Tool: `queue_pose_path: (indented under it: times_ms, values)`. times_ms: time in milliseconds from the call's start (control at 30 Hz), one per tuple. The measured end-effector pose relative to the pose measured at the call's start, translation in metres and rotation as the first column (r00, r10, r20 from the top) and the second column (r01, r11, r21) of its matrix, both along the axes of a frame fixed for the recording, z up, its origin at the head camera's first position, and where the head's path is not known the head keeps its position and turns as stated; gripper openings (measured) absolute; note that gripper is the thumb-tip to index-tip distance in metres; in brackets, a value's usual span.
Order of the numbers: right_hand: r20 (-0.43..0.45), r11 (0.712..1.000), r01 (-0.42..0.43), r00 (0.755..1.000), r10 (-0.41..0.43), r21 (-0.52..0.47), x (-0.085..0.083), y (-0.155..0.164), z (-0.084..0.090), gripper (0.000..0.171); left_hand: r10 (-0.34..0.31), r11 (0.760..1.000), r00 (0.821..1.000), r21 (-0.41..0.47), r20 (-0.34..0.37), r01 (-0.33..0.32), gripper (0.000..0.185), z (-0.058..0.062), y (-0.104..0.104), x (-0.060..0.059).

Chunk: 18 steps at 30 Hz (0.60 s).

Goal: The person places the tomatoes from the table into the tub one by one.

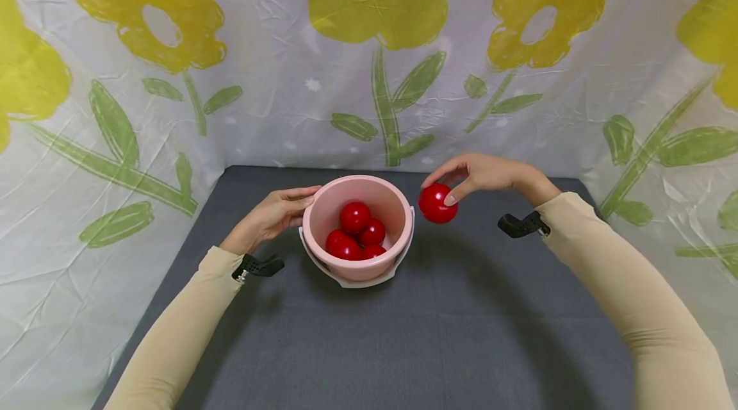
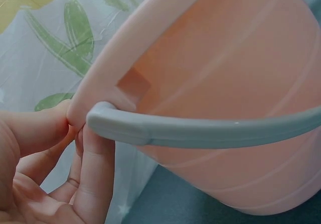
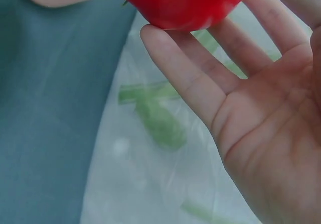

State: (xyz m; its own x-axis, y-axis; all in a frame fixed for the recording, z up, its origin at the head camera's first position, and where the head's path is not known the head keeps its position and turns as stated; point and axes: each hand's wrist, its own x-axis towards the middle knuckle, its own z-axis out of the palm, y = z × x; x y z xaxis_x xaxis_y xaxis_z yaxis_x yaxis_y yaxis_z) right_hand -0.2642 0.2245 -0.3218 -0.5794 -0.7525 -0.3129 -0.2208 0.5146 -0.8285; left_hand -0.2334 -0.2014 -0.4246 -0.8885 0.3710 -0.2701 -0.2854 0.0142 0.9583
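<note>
A pink bucket [image 1: 359, 273] stands upright on the dark table, its pale handle [image 2: 210, 132] hanging down along the near side. Several red tomatoes [image 1: 354, 216] lie inside it. At the bucket's left rim, my left hand [image 1: 273, 214] pinches the edge beside the handle's joint, thumb on one side and fingers on the other. Right of the bucket and above the table, my right hand [image 1: 484, 174] holds one more tomato [image 1: 438, 204] between thumb and fingertips. A bit of green shows on that tomato [image 3: 185, 5] in the right wrist view.
A dark grey cloth [image 1: 403, 346] covers the table. Behind it and on both sides hangs a pale curtain [image 1: 271, 109] with yellow flowers. Black wrist mounts [image 1: 262, 266] sit on both sleeves.
</note>
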Motion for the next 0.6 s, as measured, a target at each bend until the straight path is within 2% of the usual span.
queue_pose_path:
  times_ms: [200, 600]
  values:
    - [-0.010, 1.000, -0.029, 1.000, 0.029, 0.003, -0.010, -0.029, 0.010, 0.048, -0.006, 1.000, 1.000, -0.003, -0.003, 0.006, 0.053, 0.001, 0.000, 0.000]
    - [0.048, 0.991, -0.136, 0.990, 0.135, 0.006, -0.027, -0.087, 0.016, 0.050, -0.006, 1.000, 1.000, 0.010, -0.007, 0.006, 0.053, 0.002, 0.000, 0.001]
